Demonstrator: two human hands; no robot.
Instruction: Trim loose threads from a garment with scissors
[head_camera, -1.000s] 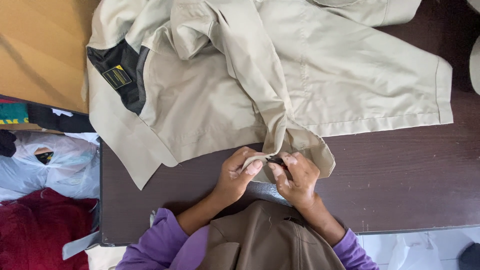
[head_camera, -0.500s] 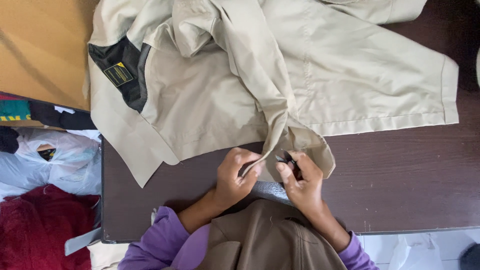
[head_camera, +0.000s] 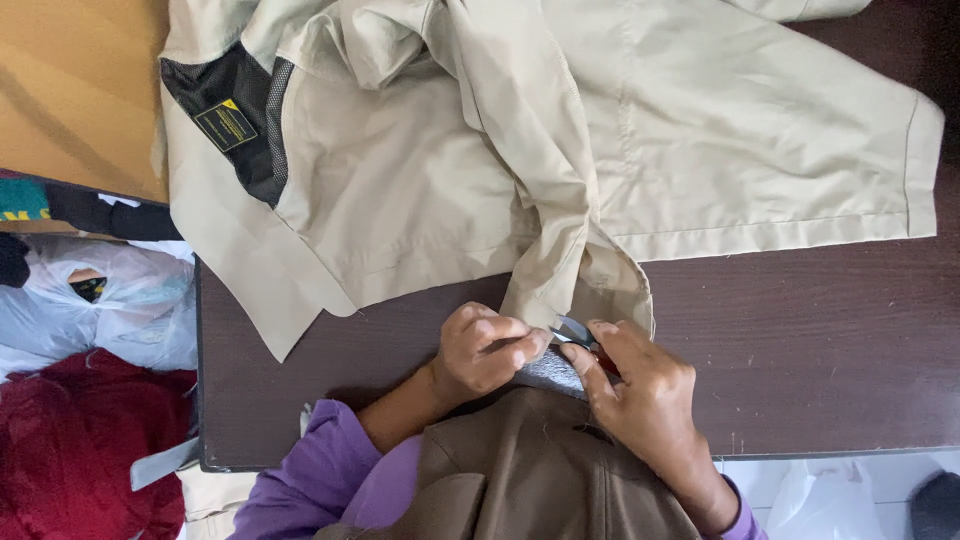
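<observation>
1. The left hand (head_camera: 487, 350) is curled tight, pinching the hanging cuff end of the beige jacket (head_camera: 560, 180) at the near edge of the dark wooden table (head_camera: 800, 340).
2. The right hand (head_camera: 645, 385) grips a small metal snipping tool (head_camera: 575, 332), its tip touching the same bit of cuff just beside the left fingers.
3. The jacket lies spread across the table beyond the hands, one sleeve reaching toward the table's right end.
4. Its black mesh lining with a yellow-and-black label (head_camera: 226, 125) shows near the table's far left corner.
5. Left of the table sit a clear plastic bag (head_camera: 100, 300) and a red garment (head_camera: 80, 440).
</observation>
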